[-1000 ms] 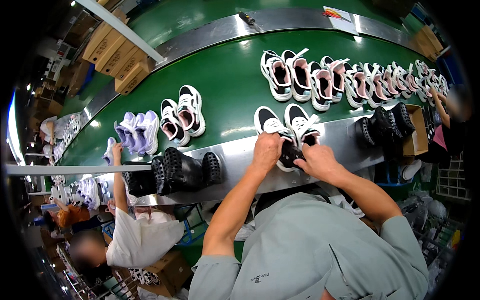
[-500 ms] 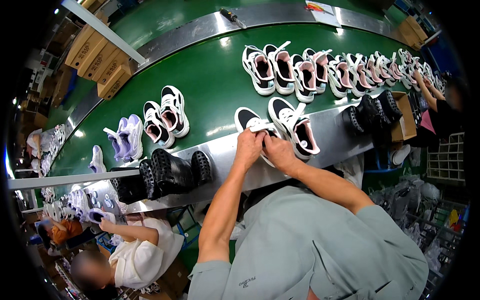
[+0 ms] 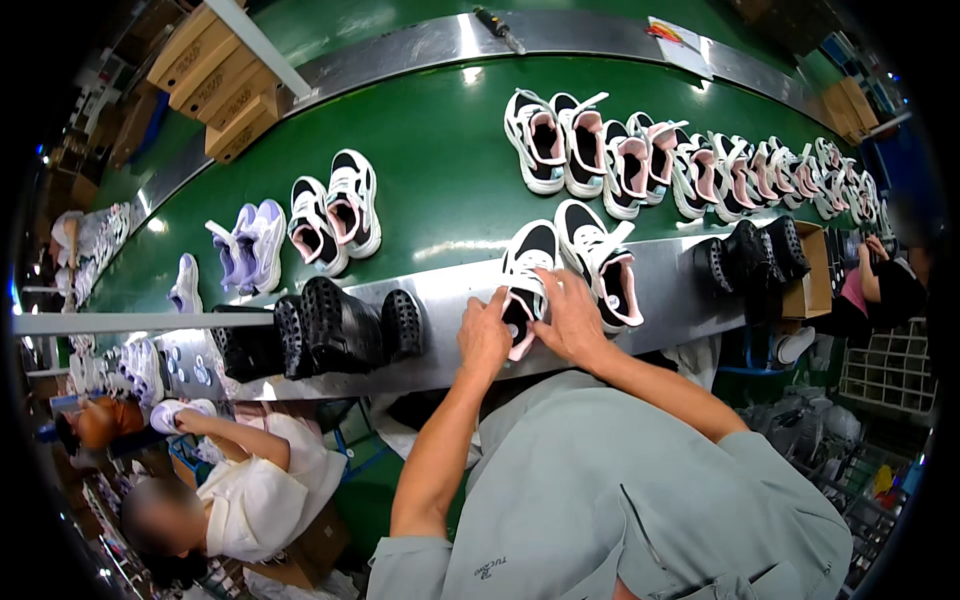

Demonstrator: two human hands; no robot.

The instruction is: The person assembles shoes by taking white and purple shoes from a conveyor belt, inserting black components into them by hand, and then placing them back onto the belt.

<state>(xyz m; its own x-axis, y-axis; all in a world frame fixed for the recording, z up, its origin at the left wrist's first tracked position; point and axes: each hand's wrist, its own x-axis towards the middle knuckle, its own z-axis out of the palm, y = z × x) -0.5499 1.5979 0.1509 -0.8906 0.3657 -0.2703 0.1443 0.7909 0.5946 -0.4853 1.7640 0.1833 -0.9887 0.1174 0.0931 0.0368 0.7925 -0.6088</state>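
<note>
A black-and-white sneaker with pink lining rests on the metal edge of the bench before me, toe pointing away. My left hand grips the left side of its collar. My right hand lies over its right side, fingers by the laces and thumb near the opening. Part of the heel and collar is hidden by my hands. Touching or close beside my right hand stands the matching sneaker, its pale heel loop or strap end sticking up.
Finished-looking sneakers line the green belt at right. Another pair and lilac sneakers stand left. Black studded rollers and similar black ones flank me. A co-worker sits left; cartons stack behind.
My hands have parted from a pinch at the sneaker's laces and moved down to the sides of its collar. The view has shifted slightly. The co-worker's lilac shoe has moved nearer to them.
</note>
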